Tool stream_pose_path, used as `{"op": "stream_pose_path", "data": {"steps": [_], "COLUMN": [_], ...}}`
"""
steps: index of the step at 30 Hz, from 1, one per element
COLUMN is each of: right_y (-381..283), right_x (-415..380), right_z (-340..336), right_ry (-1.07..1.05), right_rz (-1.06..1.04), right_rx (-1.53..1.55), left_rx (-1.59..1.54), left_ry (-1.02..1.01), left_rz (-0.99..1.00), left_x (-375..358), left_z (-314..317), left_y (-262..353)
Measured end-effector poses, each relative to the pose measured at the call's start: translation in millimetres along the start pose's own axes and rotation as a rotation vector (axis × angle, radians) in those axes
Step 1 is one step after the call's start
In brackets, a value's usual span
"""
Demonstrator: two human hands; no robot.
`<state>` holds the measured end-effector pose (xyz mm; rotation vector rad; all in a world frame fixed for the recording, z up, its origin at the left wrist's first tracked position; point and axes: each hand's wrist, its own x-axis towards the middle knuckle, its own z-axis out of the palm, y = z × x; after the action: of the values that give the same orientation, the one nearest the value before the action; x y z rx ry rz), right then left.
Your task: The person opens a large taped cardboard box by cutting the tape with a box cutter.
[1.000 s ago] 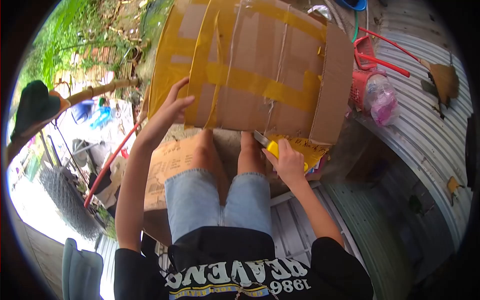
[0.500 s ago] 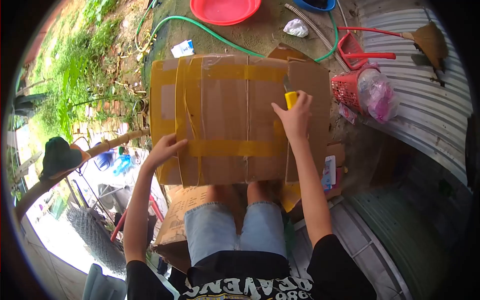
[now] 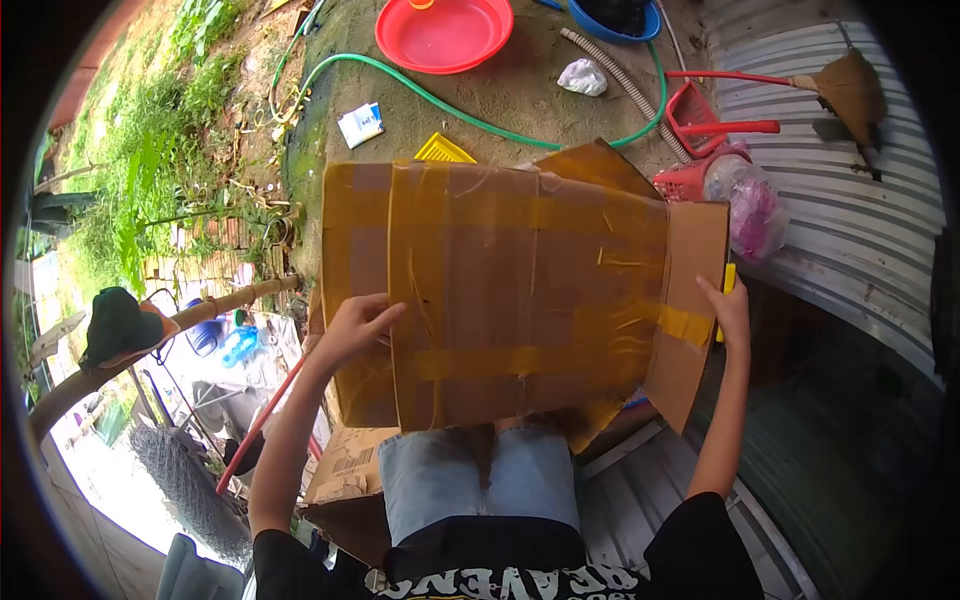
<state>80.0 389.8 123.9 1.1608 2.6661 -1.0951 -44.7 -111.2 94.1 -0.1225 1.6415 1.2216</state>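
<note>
In the head view, the box (image 3: 580, 300) is sitting before the person's shorts (image 3: 437, 475), covering the knees, with tape running across its face. The left hand (image 3: 365, 325) is resting at the box's left edge, its fingers and thumb slightly apart; whether that grip is pinching the cardboard, I cannot tell. The right hand (image 3: 733, 310) is clamping its grip around the yellow knife (image 3: 729, 278) while its thumb is lying at the outer edge of the right flap (image 3: 690, 325). The blade is not showing clearly. The step in hand seems to be steadying the box and handling that flap. The next move is probably calling for a firm left hold and care with the knife beside the cardboard.
</note>
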Motion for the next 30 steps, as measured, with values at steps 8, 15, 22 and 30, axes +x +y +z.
{"op": "stream_pose_path", "data": {"steps": [8, 15, 22, 30], "right_y": [9, -6, 90, 120], "right_x": [2, -62, -194, -206], "right_z": [-12, -94, -105, -102], "right_ry": [-0.13, -0.031, 0.09, 0.486], "right_rz": [0.108, 0.135, 0.419, 0.126], "right_rx": [0.352, 0.496, 0.092, -0.036], "left_rx": [0.164, -0.37, -0.315, -0.155], "left_ry": [0.383, 0.382, 0.461, 0.68], "left_rz": [0.309, 0.25, 0.207, 0.059], "left_x": [44, -12, -43, -32], "left_z": [25, 4, 47, 58], "left_y": [15, 4, -26, -73]}}
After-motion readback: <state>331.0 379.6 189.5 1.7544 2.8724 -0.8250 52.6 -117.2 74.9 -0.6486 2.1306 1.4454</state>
